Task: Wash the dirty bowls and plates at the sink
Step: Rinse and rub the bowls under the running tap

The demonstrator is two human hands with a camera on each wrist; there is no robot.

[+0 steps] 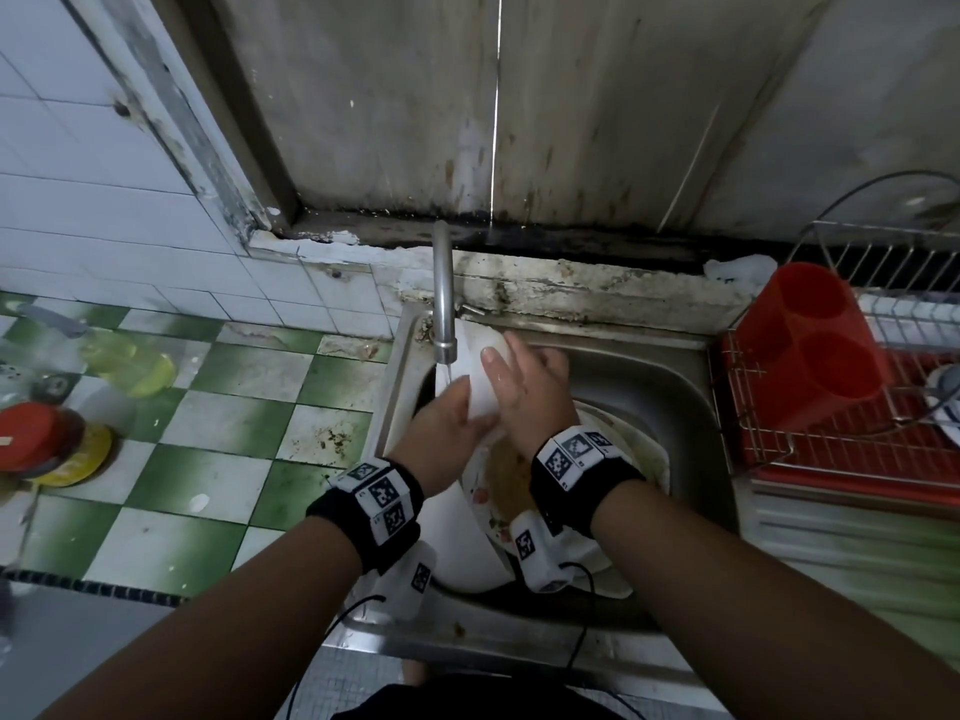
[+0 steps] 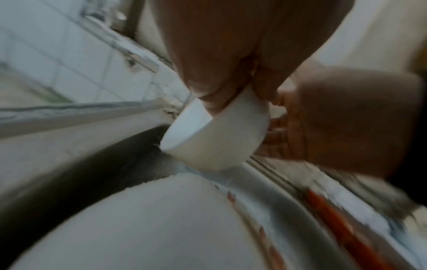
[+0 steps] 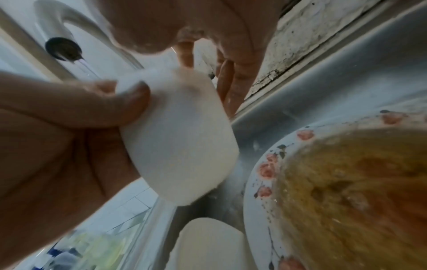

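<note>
Steel sink (image 1: 655, 392), dirty floral plate (image 1: 503, 484) inside

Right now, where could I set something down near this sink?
Bare: the checked counter between the sink rim and the yellow bottle; the basin's right side, beyond the dirty plate. Crowded: under the tap, where the small bowl is held above a large white dish.
</note>
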